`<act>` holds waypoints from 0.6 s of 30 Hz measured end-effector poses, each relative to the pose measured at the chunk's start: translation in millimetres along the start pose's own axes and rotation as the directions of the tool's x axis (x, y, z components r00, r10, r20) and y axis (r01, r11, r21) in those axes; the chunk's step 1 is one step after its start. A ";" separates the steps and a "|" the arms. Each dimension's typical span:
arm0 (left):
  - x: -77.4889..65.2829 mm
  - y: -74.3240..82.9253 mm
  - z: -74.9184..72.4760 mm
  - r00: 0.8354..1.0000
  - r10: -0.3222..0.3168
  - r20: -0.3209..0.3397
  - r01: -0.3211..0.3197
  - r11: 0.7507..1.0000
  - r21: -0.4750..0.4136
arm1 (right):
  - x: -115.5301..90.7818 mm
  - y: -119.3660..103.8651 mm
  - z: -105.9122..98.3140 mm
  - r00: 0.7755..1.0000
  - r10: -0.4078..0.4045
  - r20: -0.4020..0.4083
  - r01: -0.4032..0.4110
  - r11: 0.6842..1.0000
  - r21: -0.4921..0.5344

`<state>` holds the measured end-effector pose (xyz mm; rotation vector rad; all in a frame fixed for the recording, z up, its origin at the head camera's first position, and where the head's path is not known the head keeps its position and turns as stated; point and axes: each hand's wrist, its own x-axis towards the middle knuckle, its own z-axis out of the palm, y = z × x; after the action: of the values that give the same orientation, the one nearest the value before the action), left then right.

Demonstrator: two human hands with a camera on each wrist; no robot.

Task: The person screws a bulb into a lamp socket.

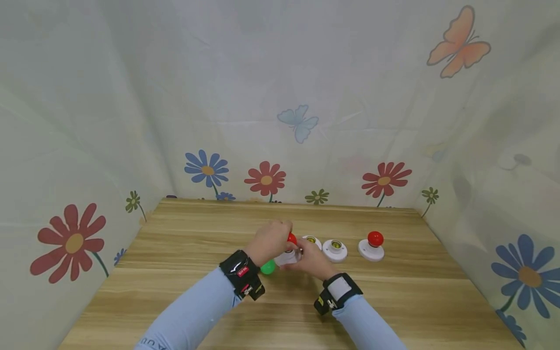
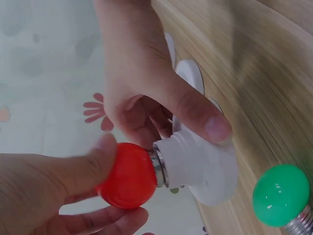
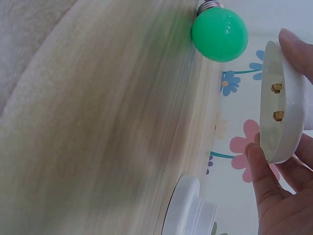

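Red bulb sits above the bench, in the grip of the left hand, thumb on one side and fingers on the other. Its metal base meets the mouth of a white lamp holder, part of the metal remaining exposed. The right hand grips this holder by its round flange, thumb opposite fingers; the holder is raised and tilted, its hollow underside showing two brass screws. Green bulb lies on the bench near the left hand. Beyond the right hand, two white holders stand close together, sockets upward. Farther right, a separate holder carries a second red bulb. Behind the bench hangs a pale sheet printed with flowers and butterflies.
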<state>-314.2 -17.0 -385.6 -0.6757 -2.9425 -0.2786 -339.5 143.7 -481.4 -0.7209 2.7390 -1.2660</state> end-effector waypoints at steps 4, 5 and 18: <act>-0.1 0.1 -1.9 0.998 0.056 0.032 -0.054 0.996 -0.068 | -0.9 2.4 -0.7 1.000 -0.005 0.011 0.005 1.000 0.015; -0.3 0.2 -2.4 0.997 0.068 0.039 -0.064 0.995 -0.079 | -1.1 2.9 -0.6 1.000 -0.005 0.014 0.005 1.000 0.017; 0.0 2.7 -3.4 0.998 0.002 0.060 0.008 0.987 -0.163 | -2.7 1.9 -1.3 1.000 0.018 0.007 -0.018 1.000 0.010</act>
<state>-312.8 -15.3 -381.9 -0.7107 -3.0013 -0.5140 -338.1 146.9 -482.3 -0.6962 2.7259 -1.2701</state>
